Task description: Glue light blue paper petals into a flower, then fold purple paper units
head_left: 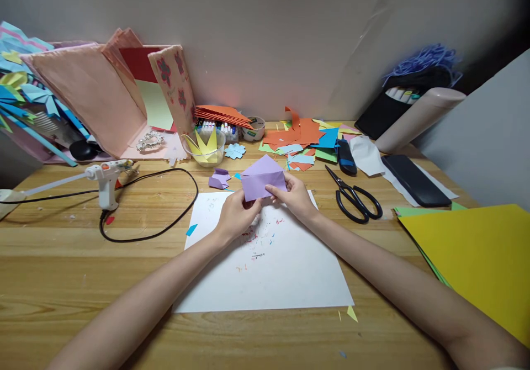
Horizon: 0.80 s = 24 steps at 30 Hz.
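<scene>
A folded purple paper (263, 181) is held up between both hands, above the far edge of a white sheet (265, 276) on the table. My left hand (238, 214) pinches its lower left edge. On the right side, my right hand (295, 194) grips it, the thumb lying across its front. The paper has a pointed flap at the top and a straight fold across it. Just left of it lies a smaller folded purple piece (219, 179).
Black scissors (356, 196) lie to the right. A white glue gun (108, 185) with a looped black cable stands left. Colored scraps (300, 135), a clear bowl (218, 152) and a blue paper flower (234, 151) are behind. Yellow sheets (476, 248) lie at right.
</scene>
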{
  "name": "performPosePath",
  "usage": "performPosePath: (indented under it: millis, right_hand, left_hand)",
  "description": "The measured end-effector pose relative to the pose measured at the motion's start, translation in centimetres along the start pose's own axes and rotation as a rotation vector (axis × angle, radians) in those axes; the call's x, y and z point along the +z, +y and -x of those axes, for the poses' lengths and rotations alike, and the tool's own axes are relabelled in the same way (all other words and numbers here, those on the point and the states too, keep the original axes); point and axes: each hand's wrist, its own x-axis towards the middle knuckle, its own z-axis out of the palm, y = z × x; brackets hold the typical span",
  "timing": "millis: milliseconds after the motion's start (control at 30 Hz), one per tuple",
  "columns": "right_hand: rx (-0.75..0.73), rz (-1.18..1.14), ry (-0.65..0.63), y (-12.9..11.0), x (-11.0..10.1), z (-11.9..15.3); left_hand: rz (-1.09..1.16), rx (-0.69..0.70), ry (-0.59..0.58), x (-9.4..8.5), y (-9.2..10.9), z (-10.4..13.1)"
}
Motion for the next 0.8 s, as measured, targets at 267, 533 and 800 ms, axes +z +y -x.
performPosePath:
  millis: [267,533,800]
  right_hand:
    - [-0.004,0.044,0.04,0.19,0.02,-0.08]
    - [0.014,0.044,0.098,0.25,0.12,-0.14]
    - [0.001,-0.005,0.143,0.05,0.12,-0.21]
  left_hand:
    - [-0.062,-0.009,0.135,0.05,0.15,0.14]
    - [-0.083,-0.09,0.261,-0.05,0.33,0.11]
    - [-0.02,-0.115,0.307,-0.15,0.09,0.01]
